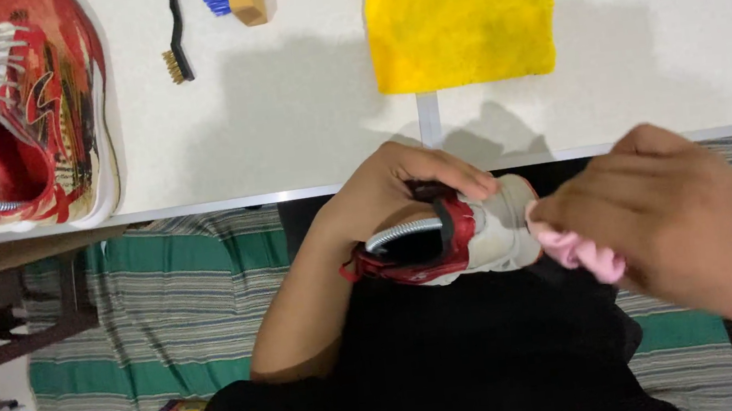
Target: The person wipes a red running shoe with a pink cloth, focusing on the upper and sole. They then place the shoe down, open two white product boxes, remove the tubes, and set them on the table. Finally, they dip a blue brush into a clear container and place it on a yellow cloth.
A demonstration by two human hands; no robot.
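Fingers: left hand (391, 189) is being wrapped around the red-and-white shoe (460, 241); right hand (666, 210) is being closed on a pink cloth (575, 251).
Shoe: being held over the lap, below the table edge (230, 202).
Cloth: being pressed against the shoe's heel.
Table: yellow towel (462, 16), two brushes (176, 35), second shoe (12, 116).

Table (283, 105): second shoe (12, 116) left, brushes (176, 35) centre, towel (462, 16) right.
Below table edge: held shoe (460, 236), cloth (575, 251) touching its right end.

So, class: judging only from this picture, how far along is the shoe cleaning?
Done: cannot tell. In hand: the left hand grips a red and white shoe while the right hand presses a pink cloth to its end. Left: the second shoe, both brushes and the yellow cloth lie untouched on the table.
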